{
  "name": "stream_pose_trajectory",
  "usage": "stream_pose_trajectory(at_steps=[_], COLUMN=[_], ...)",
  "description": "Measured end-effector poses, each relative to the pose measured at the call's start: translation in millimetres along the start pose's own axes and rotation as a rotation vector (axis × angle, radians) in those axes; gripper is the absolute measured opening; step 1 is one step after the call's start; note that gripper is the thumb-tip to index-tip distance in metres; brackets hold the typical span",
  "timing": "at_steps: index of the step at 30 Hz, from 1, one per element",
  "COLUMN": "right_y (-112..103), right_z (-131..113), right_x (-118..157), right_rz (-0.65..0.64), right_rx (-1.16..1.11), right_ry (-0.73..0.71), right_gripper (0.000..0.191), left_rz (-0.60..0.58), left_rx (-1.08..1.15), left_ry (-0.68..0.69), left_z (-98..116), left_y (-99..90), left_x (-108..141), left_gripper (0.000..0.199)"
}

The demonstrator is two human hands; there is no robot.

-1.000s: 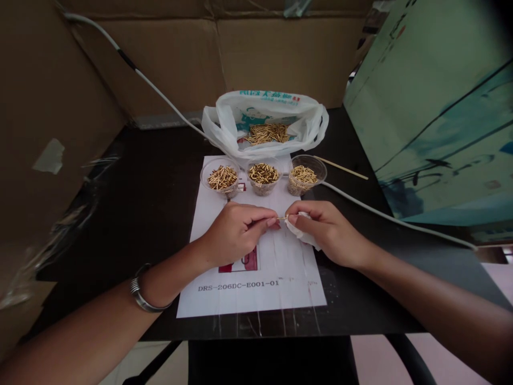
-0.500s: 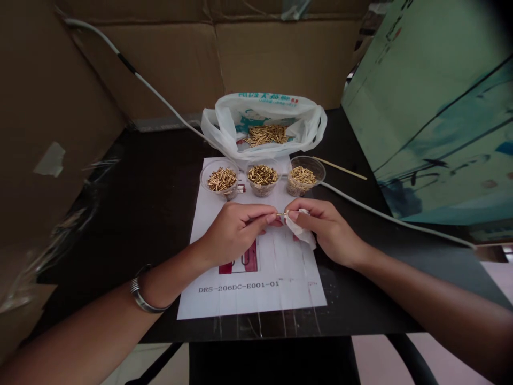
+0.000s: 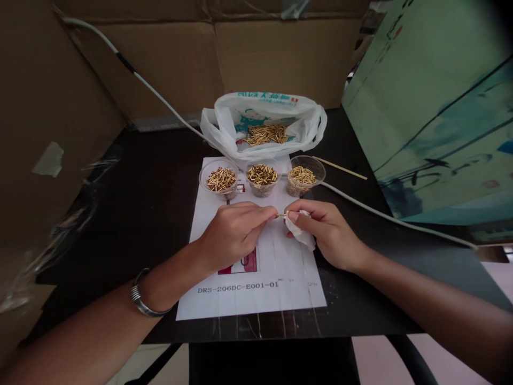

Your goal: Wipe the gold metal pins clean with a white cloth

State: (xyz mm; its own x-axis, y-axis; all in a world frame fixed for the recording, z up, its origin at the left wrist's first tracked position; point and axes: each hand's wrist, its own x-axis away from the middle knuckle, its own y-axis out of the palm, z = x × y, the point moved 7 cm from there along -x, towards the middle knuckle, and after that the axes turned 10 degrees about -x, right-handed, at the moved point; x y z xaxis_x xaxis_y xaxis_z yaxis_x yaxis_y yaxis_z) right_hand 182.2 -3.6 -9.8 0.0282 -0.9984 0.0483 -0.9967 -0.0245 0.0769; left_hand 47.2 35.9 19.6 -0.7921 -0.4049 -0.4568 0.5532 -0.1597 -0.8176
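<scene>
A thin brass-coloured pin [image 3: 281, 215] spans the small gap between my two hands, above a white printed sheet [image 3: 280, 299]. My left hand [image 3: 230, 235] pinches its left end between thumb and fingertips, knuckles turned up. The pin's other end runs into my right hand [image 3: 336, 232], whose thumb and fingers are closed on a crumpled white tissue [image 3: 301, 235]; how far the pin goes in is hidden. Just beyond my hands stand a left clear cup [image 3: 204, 183], a middle clear cup [image 3: 262, 191] and a right clear cup [image 3: 319, 174], each filled with small brass-coloured pieces.
Behind the cups sits a white plastic bag [image 3: 224, 131] holding more brass-coloured pins [image 3: 266, 135]. A thin wooden stick [image 3: 340, 168] and a white cable [image 3: 401, 220] lie on the dark table [image 3: 156, 182]. Cardboard walls [image 3: 280, 59] and a green printed panel [image 3: 433, 107] surround it.
My left hand has rolled over, its thumb and fingertips turning at the pin's left end. My right hand keeps its hold on the tissue in nearly the same place.
</scene>
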Motion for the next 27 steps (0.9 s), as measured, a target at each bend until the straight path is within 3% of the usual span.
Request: stream_pose_trajectory(at_steps=[7, 14, 27], right_y=[1.7, 5.3, 11.9], right_z=[-5.1, -17.8, -29.6], right_x=[5.2, 9.5, 8.7], right_rz=[0.088, 0.087, -0.072], right_rx=[0.175, 0.372, 0.586], right_ry=[-0.099, -0.24, -0.423], right_gripper=[0.02, 0.018, 0.016], left_rz=[0.026, 0.084, 0.017], left_rx=[-0.02, -0.018, -0.011], left_ry=[-0.003, 0.038, 0.043], left_z=[1.7, 4.9, 4.0], left_y=[-1.1, -3.1, -1.5], left_x=[-1.7, -2.1, -2.5], left_gripper=[0.019, 0.018, 0.017])
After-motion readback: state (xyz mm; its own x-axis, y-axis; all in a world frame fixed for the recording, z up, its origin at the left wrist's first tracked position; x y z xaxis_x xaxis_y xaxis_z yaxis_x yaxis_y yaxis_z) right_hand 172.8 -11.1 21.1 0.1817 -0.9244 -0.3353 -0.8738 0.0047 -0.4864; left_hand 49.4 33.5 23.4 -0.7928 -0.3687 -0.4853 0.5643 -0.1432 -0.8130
